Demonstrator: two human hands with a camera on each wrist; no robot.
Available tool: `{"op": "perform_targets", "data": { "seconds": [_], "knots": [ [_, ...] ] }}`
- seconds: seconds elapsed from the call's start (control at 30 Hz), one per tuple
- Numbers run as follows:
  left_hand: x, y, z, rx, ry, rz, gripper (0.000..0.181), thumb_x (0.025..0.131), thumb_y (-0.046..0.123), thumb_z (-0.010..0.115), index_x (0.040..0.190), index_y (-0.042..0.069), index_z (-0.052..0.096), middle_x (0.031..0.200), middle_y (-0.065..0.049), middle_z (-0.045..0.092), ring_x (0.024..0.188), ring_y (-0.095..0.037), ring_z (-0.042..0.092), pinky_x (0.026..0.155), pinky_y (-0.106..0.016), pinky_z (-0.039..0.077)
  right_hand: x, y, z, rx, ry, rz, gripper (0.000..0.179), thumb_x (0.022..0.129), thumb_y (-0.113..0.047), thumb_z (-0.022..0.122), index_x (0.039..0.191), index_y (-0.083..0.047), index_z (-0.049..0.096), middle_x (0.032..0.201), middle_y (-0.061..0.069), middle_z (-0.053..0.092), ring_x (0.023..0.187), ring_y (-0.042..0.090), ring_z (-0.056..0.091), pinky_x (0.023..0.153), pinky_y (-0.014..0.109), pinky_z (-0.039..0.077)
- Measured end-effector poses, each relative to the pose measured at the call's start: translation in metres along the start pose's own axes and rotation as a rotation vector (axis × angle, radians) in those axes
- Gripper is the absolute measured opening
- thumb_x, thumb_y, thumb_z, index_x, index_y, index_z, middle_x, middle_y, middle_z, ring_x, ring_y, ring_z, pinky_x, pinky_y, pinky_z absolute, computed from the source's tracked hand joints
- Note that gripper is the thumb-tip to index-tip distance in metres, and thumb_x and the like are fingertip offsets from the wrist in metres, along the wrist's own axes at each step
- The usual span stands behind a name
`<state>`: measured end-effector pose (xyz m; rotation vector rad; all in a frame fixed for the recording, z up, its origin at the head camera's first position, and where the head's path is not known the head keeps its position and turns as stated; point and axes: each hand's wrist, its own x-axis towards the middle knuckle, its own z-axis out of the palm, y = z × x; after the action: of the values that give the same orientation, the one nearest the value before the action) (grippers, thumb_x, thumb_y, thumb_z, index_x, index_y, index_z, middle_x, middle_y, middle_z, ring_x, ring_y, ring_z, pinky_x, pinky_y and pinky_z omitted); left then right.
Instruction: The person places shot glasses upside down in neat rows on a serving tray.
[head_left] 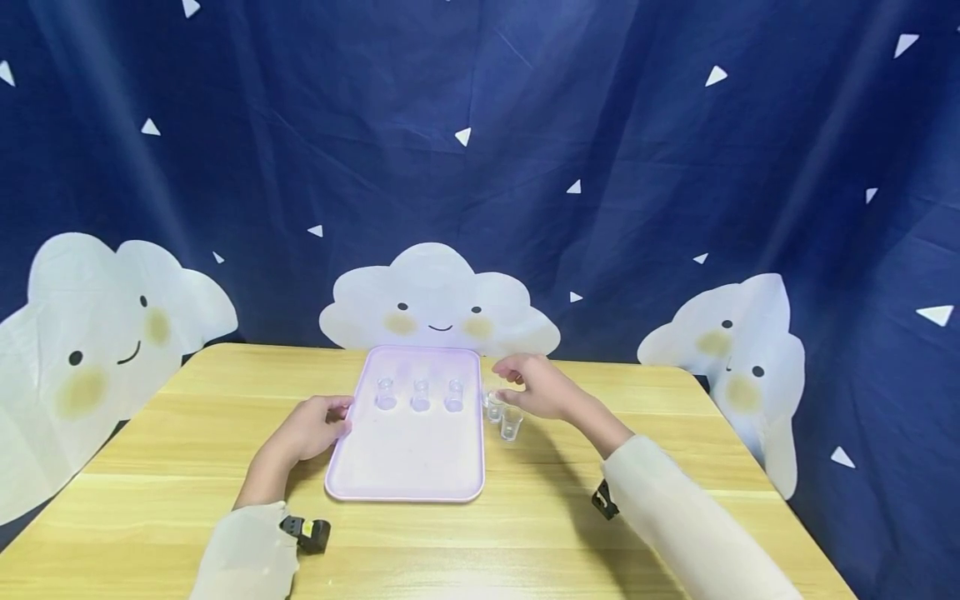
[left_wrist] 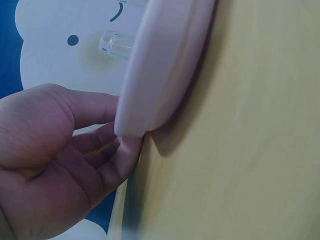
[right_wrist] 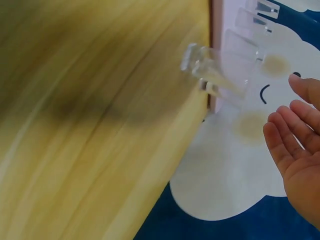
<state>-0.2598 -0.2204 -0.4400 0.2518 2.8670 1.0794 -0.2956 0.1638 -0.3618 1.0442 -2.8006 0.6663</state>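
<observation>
A pale lilac tray (head_left: 408, 458) lies on the table, with a row of three small clear cups (head_left: 421, 396) standing in its far half. My left hand (head_left: 309, 429) grips the tray's left rim; in the left wrist view the thumb lies against the rim and the fingers curl beneath it. To the right of the tray, clear cups (head_left: 512, 423) of the same kind stand close together. Over them is my right hand (head_left: 543, 387), its fingers loosely bent. The right wrist view shows this hand (right_wrist: 300, 140) with nothing in its grasp, apart from the cups (right_wrist: 215, 75).
The wooden table (head_left: 645, 467) extends on both sides of the tray. Behind its far edge hangs a dark blue curtain (head_left: 420, 117) printed with white clouds and triangles. Black wrist devices (head_left: 311, 533) sit at both sleeves.
</observation>
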Motion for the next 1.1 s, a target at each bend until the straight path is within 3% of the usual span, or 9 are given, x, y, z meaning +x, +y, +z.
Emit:
{"op": "perform_targets", "data": {
  "seconds": [0.3, 0.67, 1.1],
  "knots": [
    [-0.001, -0.001, 0.000, -0.010, 0.001, 0.008, 0.045, 0.096, 0.003, 0.062, 0.139, -0.011, 0.055, 0.125, -0.026, 0.066, 0.125, -0.048, 0.056, 0.107, -0.063, 0.043, -0.024, 0.011, 0.004, 0.002, -0.047, 0.008, 0.041, 0.091, -0.019, 0.076, 0.123, 0.005, 0.068, 0.114, 0.016, 0.072, 0.101, 0.026, 0.068, 0.093, 0.043, 0.057],
    [-0.001, 0.000, 0.000, -0.013, -0.004, 0.003, 0.045, 0.097, 0.004, 0.061, 0.139, -0.011, 0.055, 0.127, -0.027, 0.065, 0.126, -0.048, 0.055, 0.107, -0.063, 0.043, -0.034, 0.022, 0.015, 0.032, -0.109, 0.033, 0.044, 0.088, -0.014, 0.080, 0.125, 0.005, 0.065, 0.109, 0.013, 0.072, 0.098, 0.026, 0.069, 0.088, 0.039, 0.059],
    [-0.003, 0.004, -0.003, -0.014, -0.001, -0.003, 0.045, 0.097, 0.004, 0.063, 0.139, -0.010, 0.056, 0.125, -0.025, 0.067, 0.126, -0.048, 0.056, 0.107, -0.063, 0.043, -0.036, 0.034, 0.033, 0.324, -0.215, 0.130, 0.026, 0.086, -0.002, 0.080, 0.107, 0.001, 0.066, 0.095, 0.005, 0.072, 0.084, 0.013, 0.070, 0.077, 0.023, 0.057]
  ]
}}
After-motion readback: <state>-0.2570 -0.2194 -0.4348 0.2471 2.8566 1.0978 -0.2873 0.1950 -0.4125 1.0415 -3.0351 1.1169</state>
